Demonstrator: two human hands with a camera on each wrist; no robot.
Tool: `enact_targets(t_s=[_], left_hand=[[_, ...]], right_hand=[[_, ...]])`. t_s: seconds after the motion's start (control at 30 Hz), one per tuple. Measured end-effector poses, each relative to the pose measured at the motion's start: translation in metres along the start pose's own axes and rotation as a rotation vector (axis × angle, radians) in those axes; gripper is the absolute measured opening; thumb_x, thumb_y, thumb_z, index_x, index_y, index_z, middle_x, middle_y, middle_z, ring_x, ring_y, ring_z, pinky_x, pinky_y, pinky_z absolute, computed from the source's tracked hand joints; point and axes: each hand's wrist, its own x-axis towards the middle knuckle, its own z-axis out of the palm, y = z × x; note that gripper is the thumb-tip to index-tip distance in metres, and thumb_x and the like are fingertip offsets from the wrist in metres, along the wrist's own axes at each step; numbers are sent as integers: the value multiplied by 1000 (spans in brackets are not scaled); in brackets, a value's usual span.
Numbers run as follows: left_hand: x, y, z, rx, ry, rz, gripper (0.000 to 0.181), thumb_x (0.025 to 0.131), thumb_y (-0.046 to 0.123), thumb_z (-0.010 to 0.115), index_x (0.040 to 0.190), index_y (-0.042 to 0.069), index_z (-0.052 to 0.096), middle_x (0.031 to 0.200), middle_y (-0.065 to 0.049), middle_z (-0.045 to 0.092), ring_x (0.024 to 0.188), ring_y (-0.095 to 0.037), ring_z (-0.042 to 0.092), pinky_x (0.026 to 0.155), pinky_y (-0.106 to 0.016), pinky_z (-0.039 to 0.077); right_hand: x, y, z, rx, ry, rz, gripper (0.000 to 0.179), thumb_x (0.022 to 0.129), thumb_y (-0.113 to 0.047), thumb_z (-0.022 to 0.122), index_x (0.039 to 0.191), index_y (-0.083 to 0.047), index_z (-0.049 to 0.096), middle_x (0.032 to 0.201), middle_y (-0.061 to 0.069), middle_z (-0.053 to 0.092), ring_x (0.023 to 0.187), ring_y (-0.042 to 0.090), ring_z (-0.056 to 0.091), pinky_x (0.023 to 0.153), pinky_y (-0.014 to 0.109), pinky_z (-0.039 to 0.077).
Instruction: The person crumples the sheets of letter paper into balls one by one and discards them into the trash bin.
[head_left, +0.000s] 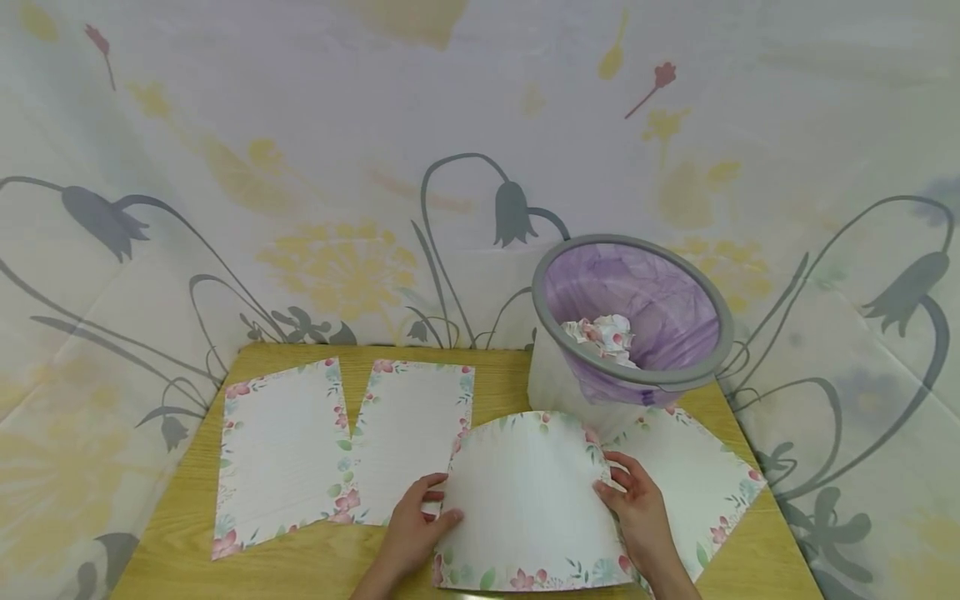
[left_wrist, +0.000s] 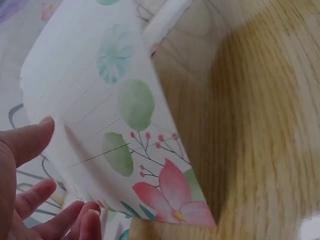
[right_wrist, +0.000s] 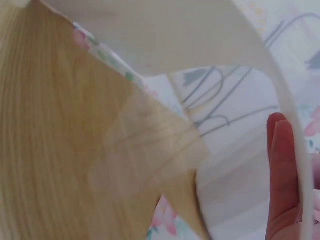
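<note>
Between both hands is a sheet of stationery paper [head_left: 528,508], white with a border of pink flowers and green leaves, bowed upward in the middle. The left hand [head_left: 412,525] holds its left edge, thumb on the top face and the other fingers at the edge and beneath. In the left wrist view the sheet's flowered corner [left_wrist: 180,200] stands over the wood. At the right edge, the right hand [head_left: 637,508] pinches the paper, its thumb on top. The right wrist view shows fingers [right_wrist: 284,165] lying against the sheet's plain underside [right_wrist: 175,35].
Two similar sheets, one far left [head_left: 285,458] and one beside it [head_left: 412,425], lie on the wooden table [head_left: 172,542]. Another sheet [head_left: 697,483] lies at the right. Behind it stands a bin [head_left: 551,321] with a purple liner and crumpled paper [head_left: 611,333] inside. A patterned curtain [head_left: 337,125] surrounds the table.
</note>
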Motion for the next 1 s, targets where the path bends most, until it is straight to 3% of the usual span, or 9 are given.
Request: enact_targets(t_s=[0.17, 0.33, 0.47, 0.57, 0.67, 0.8, 0.9, 1.0], left_hand=[[3, 3, -3, -50, -16, -10, 58, 89, 32, 76, 135, 6, 55, 135, -17, 58, 115, -33, 60, 82, -33, 51], [4, 7, -2, -147, -35, -12, 62, 89, 29, 76, 142, 8, 51, 143, -16, 52, 121, -34, 57, 94, -48, 45], [5, 10, 0, -195, -7, 11, 66, 88, 27, 78, 145, 14, 48, 147, -14, 46, 122, -33, 55, 100, -59, 39], [5, 13, 1, -198, 27, 29, 68, 86, 27, 79, 145, 17, 47, 148, -13, 44, 122, -34, 54, 101, -65, 36], [6, 17, 1, -196, 44, 44, 72, 85, 28, 81, 147, 21, 46, 148, -12, 43, 124, -36, 52, 102, -67, 34], [6, 21, 0, -204, 58, 58, 76, 83, 30, 83, 148, 22, 44, 150, -9, 43, 125, -35, 51, 104, -61, 36], [7, 22, 1, -219, 86, 72, 77, 82, 26, 84, 148, 19, 46, 147, -9, 47, 122, -31, 54, 100, -47, 45], [8, 21, 2, -214, 138, 99, 73, 82, 20, 84, 146, 15, 48, 143, -10, 51, 115, -27, 59, 88, -33, 53]], right_hand=[[2, -6, 9, 45, 25, -47, 44, 85, 15, 67, 125, 3, 56, 91, -2, 66, 76, 7, 64, 70, 20, 57], [4, -5, 18, 23, 77, -75, 41, 84, 14, 70, 122, 7, 58, 97, -4, 65, 77, 6, 64, 71, 19, 56], [4, -1, 26, -29, 151, -176, 33, 84, 14, 70, 116, 10, 62, 104, -5, 68, 64, 3, 60, 51, 14, 48], [3, 1, 32, -165, 202, -313, 27, 84, 15, 71, 109, 7, 68, 81, -4, 66, 48, 0, 44, 37, 17, 34], [2, -2, 39, -292, 226, -456, 26, 82, 19, 70, 105, 6, 70, 60, 4, 58, 42, -1, 34, 33, 19, 29], [-2, -14, 49, -310, 196, -567, 27, 80, 24, 67, 103, 10, 68, 55, 15, 50, 38, 4, 29, 32, 19, 27], [-4, -18, 57, -294, 182, -612, 28, 80, 26, 65, 103, 11, 68, 52, 11, 43, 38, 7, 26, 32, 18, 26], [-4, -17, 65, -271, 173, -639, 31, 79, 28, 64, 105, 11, 67, 52, 5, 36, 38, 9, 24, 32, 19, 24]])
